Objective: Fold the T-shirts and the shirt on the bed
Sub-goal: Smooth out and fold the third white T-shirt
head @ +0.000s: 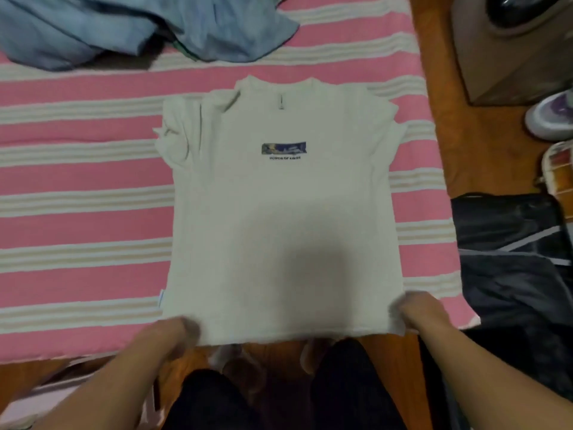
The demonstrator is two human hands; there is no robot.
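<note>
Here the white T-shirt [285, 218] lies flat on the striped bed [77, 212], the left hand [173, 333] and right hand [418, 308] each apparently pinching a hem corner; blurry.

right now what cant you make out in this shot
Head view only:
- Left hand: motion-blurred at the white T-shirt hem, so its finger hold is unclear.
- Right hand: fingertips hidden under the hem corner.
- Blue shirt: cut off by the top edge.
- Small print under the T-shirt's logo: too blurred to read surely.
</note>
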